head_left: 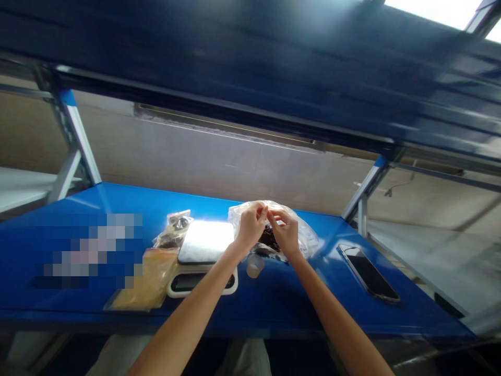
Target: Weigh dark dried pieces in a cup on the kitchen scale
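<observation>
Both my hands are raised over the blue table (274, 303) and pinch the top edge of a clear plastic bag (307, 235) with dark contents. My left hand (250, 224) grips the bag's rim with closed fingers. My right hand (285, 230) pinches the same rim right beside it. A small clear cup (255, 265) stands on the table just below my hands. A white kitchen scale (203, 253) with a shiny plate sits to the left of the bag, under my left forearm.
A black phone (370, 272) lies flat at the right. Left of the scale lie a yellowish packet (146, 282) and a small clear bag (174, 232) with dark bits. A dark shelf (274, 68) hangs overhead on metal posts (78, 141).
</observation>
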`<state>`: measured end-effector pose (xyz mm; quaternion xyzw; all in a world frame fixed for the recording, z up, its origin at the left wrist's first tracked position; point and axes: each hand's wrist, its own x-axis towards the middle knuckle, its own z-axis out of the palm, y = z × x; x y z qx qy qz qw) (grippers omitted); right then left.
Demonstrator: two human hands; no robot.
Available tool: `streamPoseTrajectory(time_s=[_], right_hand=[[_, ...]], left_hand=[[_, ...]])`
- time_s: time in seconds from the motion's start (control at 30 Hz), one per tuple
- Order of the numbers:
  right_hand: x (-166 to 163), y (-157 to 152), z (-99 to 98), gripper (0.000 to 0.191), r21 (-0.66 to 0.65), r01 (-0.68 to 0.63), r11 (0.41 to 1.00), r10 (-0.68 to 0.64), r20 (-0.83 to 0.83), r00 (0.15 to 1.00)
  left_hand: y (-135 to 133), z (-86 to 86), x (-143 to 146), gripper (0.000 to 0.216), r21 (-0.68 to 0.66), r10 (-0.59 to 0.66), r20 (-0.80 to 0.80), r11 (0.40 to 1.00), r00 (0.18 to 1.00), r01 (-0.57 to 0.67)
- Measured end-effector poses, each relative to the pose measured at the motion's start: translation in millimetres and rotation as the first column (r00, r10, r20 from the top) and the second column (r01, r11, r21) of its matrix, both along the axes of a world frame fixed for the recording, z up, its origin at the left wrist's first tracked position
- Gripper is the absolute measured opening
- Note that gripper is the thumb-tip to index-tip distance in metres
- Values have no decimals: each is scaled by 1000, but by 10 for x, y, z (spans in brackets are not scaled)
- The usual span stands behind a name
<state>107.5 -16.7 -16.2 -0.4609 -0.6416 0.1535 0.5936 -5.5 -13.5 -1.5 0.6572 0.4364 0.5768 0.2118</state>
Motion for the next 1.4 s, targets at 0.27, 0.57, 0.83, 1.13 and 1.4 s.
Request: streamPoseTrajectory(time_s=[0.27,0.57,0.83,1.13,1.4], right_hand=[[-10,29,-19,30,47,4,999,-3,-20,1000],[24,71,-42,33,11,38,999,-37,-36,999],[144,138,-10,46,-104,79,991,-93,-143,985],[140,101,43,40,-49,123,991,-127,-104,986],[124,177,-29,54,-264,-102,959,28,-270,962]], left_hand=[[3,12,-36,21,-34,55,-83,998,995,-58],[-30,10,-40,22,-25,106,-190,993,976,-112],[-92,-3,8,24,-60,72,-253,994,965,-90],[-66,28,-40,21,45,158,-161,987,974,-152],[-10,47,-54,19,64,90,193,993,977,-104]])
